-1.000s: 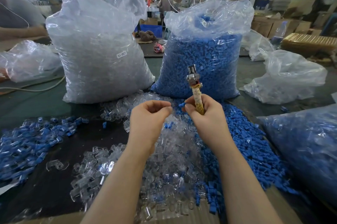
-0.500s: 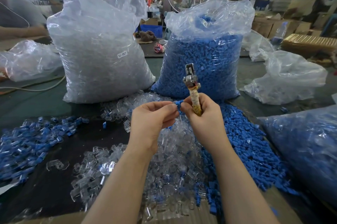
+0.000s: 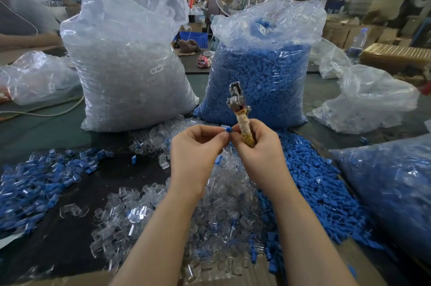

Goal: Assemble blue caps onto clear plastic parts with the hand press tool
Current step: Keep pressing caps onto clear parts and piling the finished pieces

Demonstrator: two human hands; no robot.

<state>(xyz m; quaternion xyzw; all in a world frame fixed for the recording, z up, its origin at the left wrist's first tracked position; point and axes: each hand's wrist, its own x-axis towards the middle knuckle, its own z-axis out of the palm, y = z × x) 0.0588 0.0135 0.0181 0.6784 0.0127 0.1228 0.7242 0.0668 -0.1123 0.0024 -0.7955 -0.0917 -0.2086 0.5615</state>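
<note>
My right hand (image 3: 260, 153) grips the hand press tool (image 3: 240, 113) by its tape-wrapped handle, with the metal head pointing up. Its thumb and forefinger also pinch a small blue cap (image 3: 229, 129). My left hand (image 3: 197, 153) meets it fingertip to fingertip and pinches a clear plastic part (image 3: 224, 127) against the cap; the part is mostly hidden by the fingers. Both hands hover above a loose pile of clear parts (image 3: 217, 192). A loose pile of blue caps (image 3: 312, 183) lies to the right of it.
A tall bag of clear parts (image 3: 130, 64) and a tall bag of blue caps (image 3: 261, 80) stand behind the hands. Assembled blue-and-clear pieces (image 3: 39, 183) are heaped at the left. More plastic bags (image 3: 391, 187) lie at the right and the far left.
My hands have come together: the left fingertips moved right to meet the right thumb and the blue cap. The tool has tilted slightly and risen a little.
</note>
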